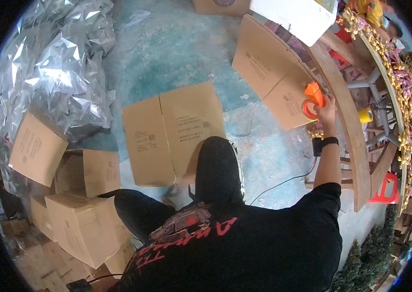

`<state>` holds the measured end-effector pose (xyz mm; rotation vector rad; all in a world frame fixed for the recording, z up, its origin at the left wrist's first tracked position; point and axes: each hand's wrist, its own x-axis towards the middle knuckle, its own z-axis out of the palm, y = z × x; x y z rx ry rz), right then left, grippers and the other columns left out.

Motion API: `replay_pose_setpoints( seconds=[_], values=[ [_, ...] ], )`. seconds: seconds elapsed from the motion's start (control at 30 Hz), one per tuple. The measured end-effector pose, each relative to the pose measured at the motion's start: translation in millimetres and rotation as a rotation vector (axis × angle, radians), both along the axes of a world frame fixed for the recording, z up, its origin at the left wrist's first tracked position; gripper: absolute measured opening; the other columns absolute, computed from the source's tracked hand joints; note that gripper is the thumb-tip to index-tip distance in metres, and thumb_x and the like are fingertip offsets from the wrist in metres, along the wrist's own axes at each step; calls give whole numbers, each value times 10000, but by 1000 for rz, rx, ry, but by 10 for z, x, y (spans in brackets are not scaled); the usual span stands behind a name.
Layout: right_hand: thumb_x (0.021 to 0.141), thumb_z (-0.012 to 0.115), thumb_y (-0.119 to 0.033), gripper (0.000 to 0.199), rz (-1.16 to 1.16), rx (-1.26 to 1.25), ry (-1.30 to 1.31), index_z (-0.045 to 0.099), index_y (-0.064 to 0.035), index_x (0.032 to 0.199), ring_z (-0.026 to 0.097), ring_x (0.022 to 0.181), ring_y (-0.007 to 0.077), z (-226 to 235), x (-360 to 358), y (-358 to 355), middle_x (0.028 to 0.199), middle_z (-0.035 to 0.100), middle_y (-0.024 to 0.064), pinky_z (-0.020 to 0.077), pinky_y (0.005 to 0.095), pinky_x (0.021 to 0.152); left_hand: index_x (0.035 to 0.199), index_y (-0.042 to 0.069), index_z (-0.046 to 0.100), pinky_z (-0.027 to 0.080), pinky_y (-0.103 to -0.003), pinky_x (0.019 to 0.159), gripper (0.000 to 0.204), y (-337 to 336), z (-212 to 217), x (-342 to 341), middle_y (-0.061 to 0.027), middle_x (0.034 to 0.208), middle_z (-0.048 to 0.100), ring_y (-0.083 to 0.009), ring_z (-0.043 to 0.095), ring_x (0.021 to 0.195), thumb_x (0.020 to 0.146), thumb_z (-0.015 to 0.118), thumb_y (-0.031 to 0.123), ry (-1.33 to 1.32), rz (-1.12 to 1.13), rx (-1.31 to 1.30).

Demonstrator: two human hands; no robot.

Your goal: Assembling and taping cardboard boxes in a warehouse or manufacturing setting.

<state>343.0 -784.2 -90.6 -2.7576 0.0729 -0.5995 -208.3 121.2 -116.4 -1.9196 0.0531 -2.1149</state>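
My right hand (329, 112) is stretched out to the right, its fingers closed round an orange tape dispenser (314, 91). The dispenser is over the lower end of a leaning flat carton (279, 73), beside the curved edge of a wooden bench. Of my left arm only a bit of wrist with a black strap shows at the lower left edge; my left hand itself is out of the picture. In front of my knees a folded-flat brown carton (147, 126) lies on the floor, with a seam across its face and my knee covering its right lower part.
Crumpled silver sheeting (60, 68) is heaped at the far left. Several brown boxes (87, 226) are piled at my left. The wooden bench (347, 117) curves along my right, beside a table heaped with gold-wrapped pieces (400, 107). A red stool (386, 189) stands under it. A black cable (284, 183) crosses the floor.
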Motion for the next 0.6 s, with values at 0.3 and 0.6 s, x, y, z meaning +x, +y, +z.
replay_pose_setpoints(
  seconds=[0.3,0.6],
  values=[
    [677,748,-267,541,23,11,242,675,-68,1175,644,1038,384,-5,10,114,1137,630,222,519,454,919,1240,-1,569,436,-424,1008,335,390,522,-706,-226,1226,579,-291,568,1153,958,568,180,-228,85,227],
    [713,725,-169,486,32,152,346,678,3,1165,681,878,216,844,-491,934,935,701,130,538,343,815,1266,-13,558,431,-417,1021,364,417,1514,-2126,-239,1254,573,-293,567,1167,961,570,186,-388,283,511]
  ],
)
